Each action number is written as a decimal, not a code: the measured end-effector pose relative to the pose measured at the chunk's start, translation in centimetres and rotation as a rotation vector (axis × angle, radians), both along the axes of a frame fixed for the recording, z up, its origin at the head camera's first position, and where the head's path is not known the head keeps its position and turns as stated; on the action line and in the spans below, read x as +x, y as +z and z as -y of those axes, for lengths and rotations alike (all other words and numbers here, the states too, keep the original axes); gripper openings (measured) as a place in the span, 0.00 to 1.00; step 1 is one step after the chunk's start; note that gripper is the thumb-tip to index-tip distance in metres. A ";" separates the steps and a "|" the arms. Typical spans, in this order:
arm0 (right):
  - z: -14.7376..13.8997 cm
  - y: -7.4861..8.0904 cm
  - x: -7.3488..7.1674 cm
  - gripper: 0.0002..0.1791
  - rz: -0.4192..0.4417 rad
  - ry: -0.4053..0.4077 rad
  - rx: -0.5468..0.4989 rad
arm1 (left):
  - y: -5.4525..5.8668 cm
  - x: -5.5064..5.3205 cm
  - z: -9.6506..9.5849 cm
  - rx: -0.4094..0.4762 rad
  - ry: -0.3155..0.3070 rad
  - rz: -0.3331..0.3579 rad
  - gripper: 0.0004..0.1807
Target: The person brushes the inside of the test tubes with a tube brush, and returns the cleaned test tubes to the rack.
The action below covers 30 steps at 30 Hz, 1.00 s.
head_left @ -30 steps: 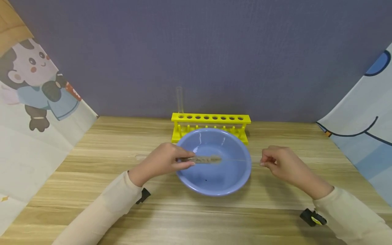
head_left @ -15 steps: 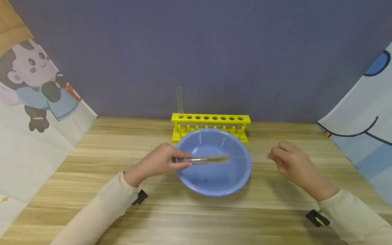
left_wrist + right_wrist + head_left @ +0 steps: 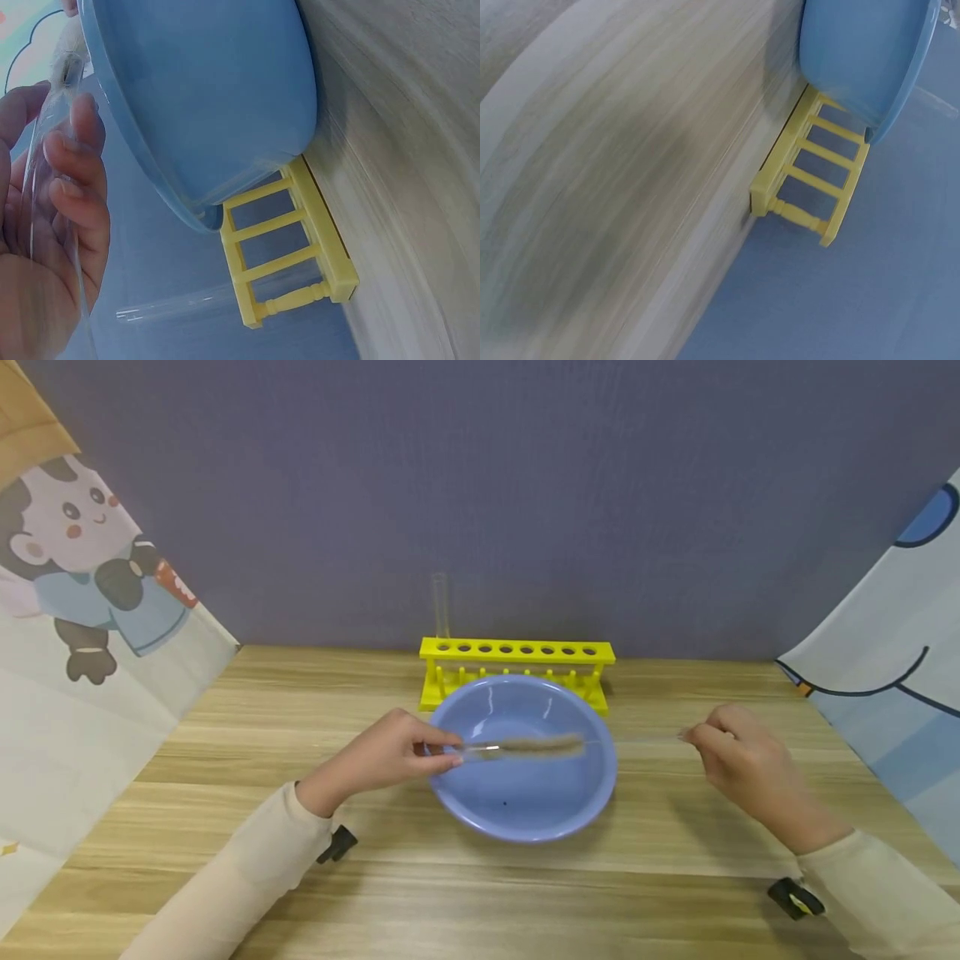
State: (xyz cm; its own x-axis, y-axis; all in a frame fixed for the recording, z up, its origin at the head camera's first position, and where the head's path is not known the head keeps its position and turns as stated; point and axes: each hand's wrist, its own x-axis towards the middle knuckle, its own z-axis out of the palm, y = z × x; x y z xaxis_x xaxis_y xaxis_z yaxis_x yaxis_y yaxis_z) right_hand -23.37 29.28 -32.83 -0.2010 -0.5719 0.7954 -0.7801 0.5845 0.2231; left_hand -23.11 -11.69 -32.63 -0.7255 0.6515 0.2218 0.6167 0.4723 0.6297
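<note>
My left hand [image 3: 386,747] grips a clear test tube [image 3: 480,748] lying level above the blue basin [image 3: 525,810]. From its mouth sticks a test tube brush [image 3: 546,745] with pale bristles, most of the head outside the glass. The brush's thin wire handle runs right to my right hand [image 3: 742,760], whose curled fingertips pinch it. In the left wrist view, fingers and thumb wrap the clear tube [image 3: 45,142], with bristles [image 3: 71,41] at its far end. The right wrist view does not catch the right hand.
Behind the basin stands a yellow test tube rack [image 3: 517,649]; one upright test tube [image 3: 441,606] occupies its leftmost hole. A dark blue-grey panel [image 3: 510,502] rises behind the wooden table [image 3: 465,902]. Printed sheets hang at both sides.
My right hand has moved right, drawing the brush farther out of the tube. My left hand has shifted slightly left, still holding the tube.
</note>
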 end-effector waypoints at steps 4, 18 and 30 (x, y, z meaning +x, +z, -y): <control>-0.7 0.1 0.1 0.23 -0.017 -0.017 -0.005 | 0.0 -0.1 0.5 0.001 0.017 0.000 0.13; -0.5 0.5 0.4 0.24 -0.037 0.012 0.045 | 1.3 -1.4 1.6 0.017 0.191 -0.037 0.15; 1.3 -1.1 -0.8 0.26 0.026 0.041 0.107 | 5.3 -4.0 -1.2 0.222 0.225 -0.139 0.16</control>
State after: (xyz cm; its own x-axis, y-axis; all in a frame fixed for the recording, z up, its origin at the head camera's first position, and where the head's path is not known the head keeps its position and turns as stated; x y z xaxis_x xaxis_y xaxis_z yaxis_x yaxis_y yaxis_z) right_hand -24.15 27.94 -33.88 -0.1954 -0.6613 0.7242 -0.8092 0.5259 0.2619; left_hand -27.06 -10.51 -27.33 -0.7986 0.4030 0.4470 0.5995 0.4669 0.6501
